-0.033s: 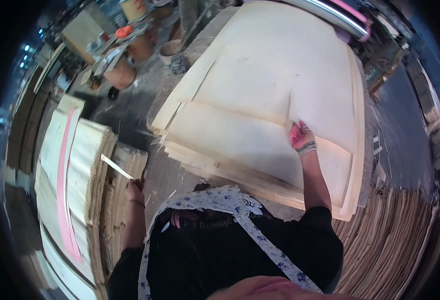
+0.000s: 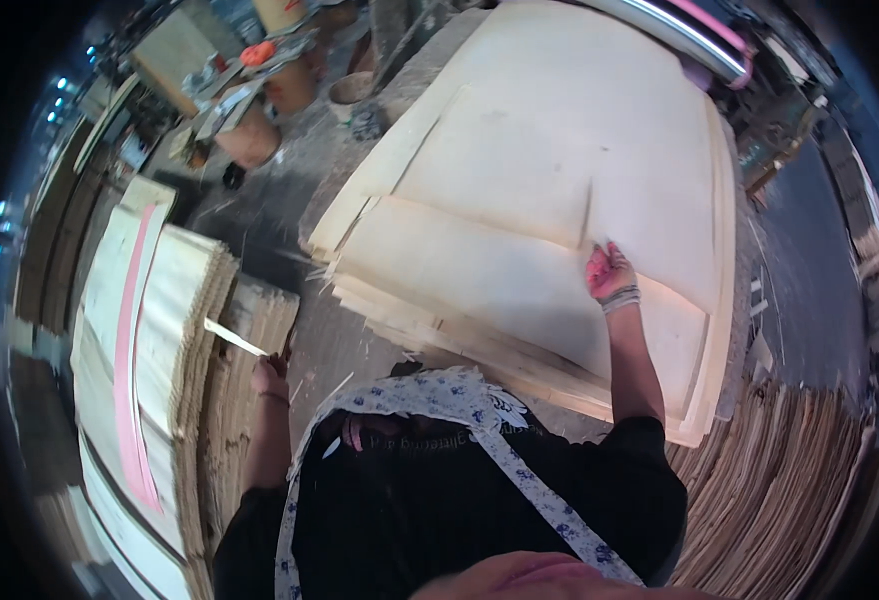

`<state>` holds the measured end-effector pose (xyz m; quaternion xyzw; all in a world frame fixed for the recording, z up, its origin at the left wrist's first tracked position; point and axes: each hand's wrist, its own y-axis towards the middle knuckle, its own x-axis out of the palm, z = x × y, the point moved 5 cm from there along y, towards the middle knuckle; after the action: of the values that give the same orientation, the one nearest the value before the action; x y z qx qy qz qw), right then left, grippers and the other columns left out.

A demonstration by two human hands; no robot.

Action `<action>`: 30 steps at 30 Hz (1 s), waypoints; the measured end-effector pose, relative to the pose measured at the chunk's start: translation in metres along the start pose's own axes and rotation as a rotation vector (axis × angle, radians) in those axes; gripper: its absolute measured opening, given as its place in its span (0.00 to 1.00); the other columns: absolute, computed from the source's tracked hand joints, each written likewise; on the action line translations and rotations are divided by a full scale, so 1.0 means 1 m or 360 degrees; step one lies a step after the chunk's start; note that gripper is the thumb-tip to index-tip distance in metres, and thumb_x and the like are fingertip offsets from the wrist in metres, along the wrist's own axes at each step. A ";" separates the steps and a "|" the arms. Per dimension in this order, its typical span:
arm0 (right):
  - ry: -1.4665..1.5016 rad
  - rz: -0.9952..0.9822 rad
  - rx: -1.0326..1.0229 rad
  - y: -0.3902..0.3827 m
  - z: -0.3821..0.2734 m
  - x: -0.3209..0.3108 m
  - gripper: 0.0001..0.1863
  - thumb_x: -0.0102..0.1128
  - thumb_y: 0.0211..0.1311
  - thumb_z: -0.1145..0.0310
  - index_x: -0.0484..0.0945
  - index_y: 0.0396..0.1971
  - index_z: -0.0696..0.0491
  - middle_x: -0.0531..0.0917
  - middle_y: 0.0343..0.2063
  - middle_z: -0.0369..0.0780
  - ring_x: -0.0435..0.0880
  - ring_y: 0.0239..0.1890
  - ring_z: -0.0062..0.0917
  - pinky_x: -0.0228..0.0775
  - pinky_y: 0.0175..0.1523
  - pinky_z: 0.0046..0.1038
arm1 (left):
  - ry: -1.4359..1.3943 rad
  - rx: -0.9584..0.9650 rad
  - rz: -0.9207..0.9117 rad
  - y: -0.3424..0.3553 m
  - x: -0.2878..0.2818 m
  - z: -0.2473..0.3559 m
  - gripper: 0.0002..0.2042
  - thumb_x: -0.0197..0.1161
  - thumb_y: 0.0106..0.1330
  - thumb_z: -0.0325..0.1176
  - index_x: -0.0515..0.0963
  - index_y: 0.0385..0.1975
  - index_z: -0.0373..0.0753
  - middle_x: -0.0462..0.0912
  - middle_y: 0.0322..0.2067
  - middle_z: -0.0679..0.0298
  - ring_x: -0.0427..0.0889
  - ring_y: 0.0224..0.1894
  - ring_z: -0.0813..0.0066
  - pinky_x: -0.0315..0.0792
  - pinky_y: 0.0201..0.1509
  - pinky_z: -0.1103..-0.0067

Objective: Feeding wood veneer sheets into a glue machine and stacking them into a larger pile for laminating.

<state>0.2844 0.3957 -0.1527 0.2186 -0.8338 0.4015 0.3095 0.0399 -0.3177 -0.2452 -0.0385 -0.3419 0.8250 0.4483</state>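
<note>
A big stack of pale wood veneer sheets [image 2: 520, 190] lies on a work surface in front of me. My right hand [image 2: 610, 272], reddish with a band at the wrist, rests on the top sheets. Its fingers are curled at the edge of a veneer sheet [image 2: 480, 270], beside a split in the sheet above. My left hand [image 2: 270, 378] hangs low at my left side and grips a thin pale wood strip [image 2: 235, 338] that points up and to the left. I wear a black top and a flowered apron strap [image 2: 520, 470].
A second tall stack of veneer [image 2: 185, 300] with a pink strip [image 2: 125, 380] on it stands at my left. More veneer is piled at the lower right [image 2: 790, 480]. Cardboard drums and tools [image 2: 250, 90] crowd the back left. A metal roller [image 2: 680, 35] crosses the far right.
</note>
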 end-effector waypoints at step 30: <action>0.0184 0.0196 -0.0135 0.012 0.005 0.021 0.08 0.44 0.68 0.60 0.72 0.37 0.45 0.82 0.29 0.39 0.81 0.29 0.26 0.75 0.33 0.29 | 0.2182 0.2101 -0.1095 -0.152 0.217 -0.046 0.30 0.66 0.51 0.41 0.66 0.55 0.38 0.70 0.50 0.55 0.63 0.56 0.52 0.56 0.60 0.64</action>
<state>0.2606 0.3959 -0.1470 0.1300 -0.8426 0.3960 0.3410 0.0362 -0.0716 -0.1369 -0.1478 0.5212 0.4754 0.6932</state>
